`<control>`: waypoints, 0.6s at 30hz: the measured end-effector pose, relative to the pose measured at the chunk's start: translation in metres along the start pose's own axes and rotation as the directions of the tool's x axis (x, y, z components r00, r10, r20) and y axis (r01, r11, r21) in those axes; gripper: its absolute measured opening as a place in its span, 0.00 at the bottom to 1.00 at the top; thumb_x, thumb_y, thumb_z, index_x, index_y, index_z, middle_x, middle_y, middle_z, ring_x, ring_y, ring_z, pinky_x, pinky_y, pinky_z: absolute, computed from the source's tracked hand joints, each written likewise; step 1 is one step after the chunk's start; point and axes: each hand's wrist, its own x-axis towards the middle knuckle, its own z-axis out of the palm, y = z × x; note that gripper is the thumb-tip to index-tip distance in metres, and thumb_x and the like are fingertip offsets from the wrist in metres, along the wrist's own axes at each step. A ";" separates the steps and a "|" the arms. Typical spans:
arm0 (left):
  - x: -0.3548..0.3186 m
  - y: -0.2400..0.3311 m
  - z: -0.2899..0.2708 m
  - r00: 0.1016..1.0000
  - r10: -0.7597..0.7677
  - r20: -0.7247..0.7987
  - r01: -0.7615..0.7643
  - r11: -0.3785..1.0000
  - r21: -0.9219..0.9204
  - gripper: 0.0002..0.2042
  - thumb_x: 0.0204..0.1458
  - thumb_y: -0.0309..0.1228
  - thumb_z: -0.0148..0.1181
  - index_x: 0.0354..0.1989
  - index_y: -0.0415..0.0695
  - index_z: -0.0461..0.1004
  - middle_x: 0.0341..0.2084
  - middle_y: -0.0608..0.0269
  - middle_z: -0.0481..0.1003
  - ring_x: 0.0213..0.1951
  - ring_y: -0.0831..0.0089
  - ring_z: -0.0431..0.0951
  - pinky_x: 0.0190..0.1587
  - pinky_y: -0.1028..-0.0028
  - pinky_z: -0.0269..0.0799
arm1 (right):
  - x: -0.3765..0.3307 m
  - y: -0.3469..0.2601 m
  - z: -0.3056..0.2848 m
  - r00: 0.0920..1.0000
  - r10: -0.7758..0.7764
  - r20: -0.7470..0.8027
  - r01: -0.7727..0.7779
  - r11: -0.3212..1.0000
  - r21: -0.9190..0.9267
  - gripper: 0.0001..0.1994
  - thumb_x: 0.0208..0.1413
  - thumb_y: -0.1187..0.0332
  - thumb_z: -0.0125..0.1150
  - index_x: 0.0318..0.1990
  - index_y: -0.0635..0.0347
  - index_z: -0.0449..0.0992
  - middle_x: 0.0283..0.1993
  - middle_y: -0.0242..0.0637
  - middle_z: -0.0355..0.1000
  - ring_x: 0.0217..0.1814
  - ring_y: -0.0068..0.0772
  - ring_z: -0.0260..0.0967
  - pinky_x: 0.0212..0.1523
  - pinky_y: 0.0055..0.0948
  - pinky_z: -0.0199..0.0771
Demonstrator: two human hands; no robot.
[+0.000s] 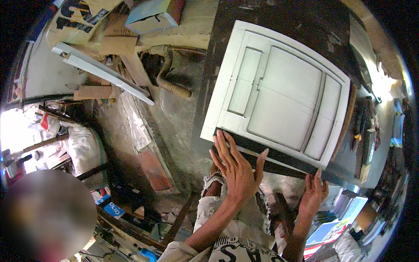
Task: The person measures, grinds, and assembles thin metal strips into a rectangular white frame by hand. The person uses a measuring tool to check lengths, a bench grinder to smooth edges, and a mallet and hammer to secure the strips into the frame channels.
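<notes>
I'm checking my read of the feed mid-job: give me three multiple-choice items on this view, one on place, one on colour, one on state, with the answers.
1. Where does the left hand rest?
A. on the near left edge of the panelled door
B. on the corrugated hose
C. on the long pale plank

2. What colour is the door's face?
A. red
B. pale whitish grey
C. bright yellow

3. How is the left hand set?
A. closed in a fist
B. clamped around a tool
C. open, fingers spread flat

Answers:
1. A, its fingers lie on the door's near edge, by the left corner.
2. B, the recessed panels and frame all show the same pale whitish grey.
3. C, the fingers are stretched out and apart, with nothing gripped; the right hand touches the same edge further right.
</notes>
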 end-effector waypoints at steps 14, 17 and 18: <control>0.002 -0.017 0.010 0.999 0.010 -0.047 -0.013 0.998 -0.065 0.50 0.53 0.52 0.62 0.68 0.25 0.41 0.68 0.27 0.41 0.71 0.37 0.38 0.69 0.41 0.27 | 0.000 -0.003 -0.007 0.999 0.022 -0.035 -0.026 0.993 -0.111 0.14 0.59 0.75 0.61 0.48 0.66 0.65 0.54 0.52 0.73 0.46 0.40 0.78 0.49 0.34 0.83; 0.005 -0.011 0.007 0.999 0.019 -0.030 -0.020 0.998 -0.058 0.50 0.53 0.53 0.62 0.67 0.24 0.41 0.69 0.26 0.41 0.71 0.37 0.38 0.69 0.41 0.26 | -0.004 -0.005 -0.007 0.997 -0.012 -0.073 0.004 0.994 -0.109 0.14 0.59 0.74 0.61 0.48 0.65 0.65 0.52 0.49 0.75 0.45 0.40 0.78 0.49 0.34 0.83; 0.006 -0.006 0.007 0.999 0.030 -0.023 -0.031 0.998 -0.048 0.50 0.53 0.54 0.61 0.67 0.23 0.42 0.69 0.26 0.40 0.71 0.37 0.38 0.69 0.41 0.26 | -0.003 -0.007 -0.009 0.997 -0.040 -0.063 0.033 0.995 -0.096 0.15 0.59 0.73 0.62 0.49 0.65 0.64 0.49 0.48 0.75 0.45 0.39 0.78 0.48 0.34 0.82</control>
